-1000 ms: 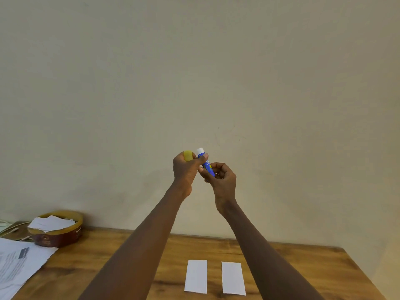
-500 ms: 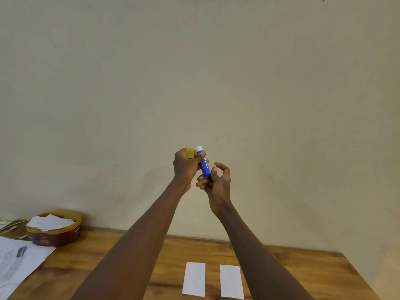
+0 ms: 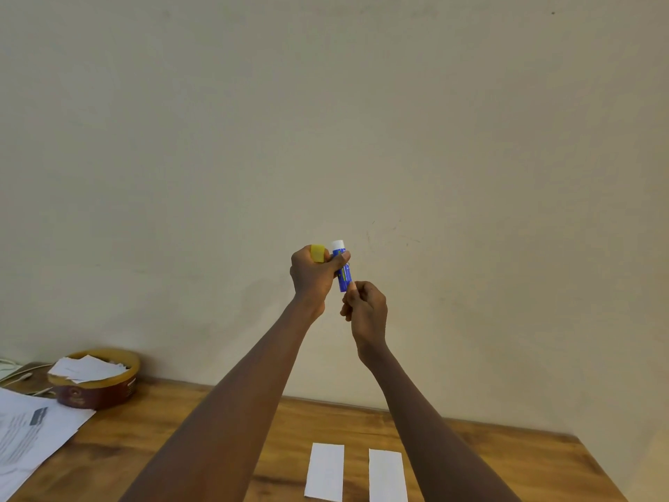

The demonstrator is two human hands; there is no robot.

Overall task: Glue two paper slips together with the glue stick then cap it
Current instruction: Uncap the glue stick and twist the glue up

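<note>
Left hand (image 3: pixel 314 277) gripping glue stick (image 3: pixel 342 268) and cap (image 3: pixel 318 252), right hand (image 3: pixel 366 306) pinching base

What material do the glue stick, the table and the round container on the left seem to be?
Glue stick: likely plastic, smooth blue printed body. Table: wood or wood veneer, brown grain with slight sheen. Round container: unclear, maybe tin or card, glossy brown wall.

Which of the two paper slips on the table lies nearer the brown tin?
The left slip: it lies on the brown tin side; the right slip is farther away.
</note>
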